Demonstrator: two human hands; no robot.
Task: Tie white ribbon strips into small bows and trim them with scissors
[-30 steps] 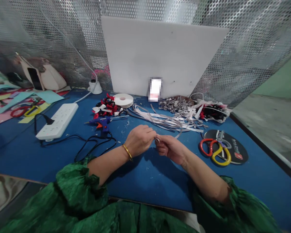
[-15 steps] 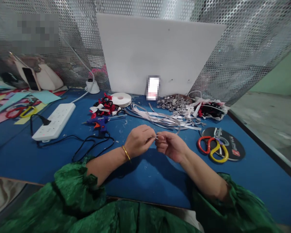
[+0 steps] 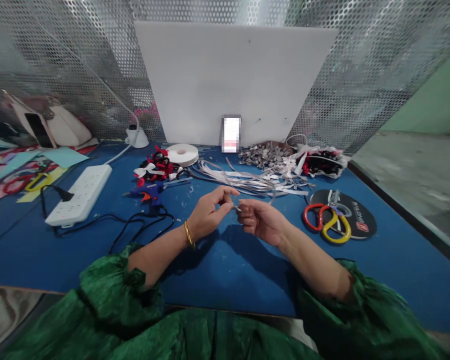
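The right hand (image 3: pixel 260 220) pinches a narrow grey ribbon (image 3: pixel 237 208), mostly hidden by fingers, above a blue desk (image 3: pixel 228 285), while the left hand (image 3: pixel 210 214) hovers just beside it, thumb and forefinger parted; whether it touches the ribbon cannot be told. At two o'clock from the hands, a clear plastic bag (image 3: pixel 344 162) holds black and red pieces (image 3: pixel 320 164), their shapes indistinct. At one o'clock lies a heap of grey bows (image 3: pixel 266 154). At ten, a pale handbag (image 3: pixel 65 122) conceals its contents; at twelve, a phone (image 3: pixel 231 134) appears pixelated. Toward nine, coloured papers (image 3: pixel 65 156) run out of frame.
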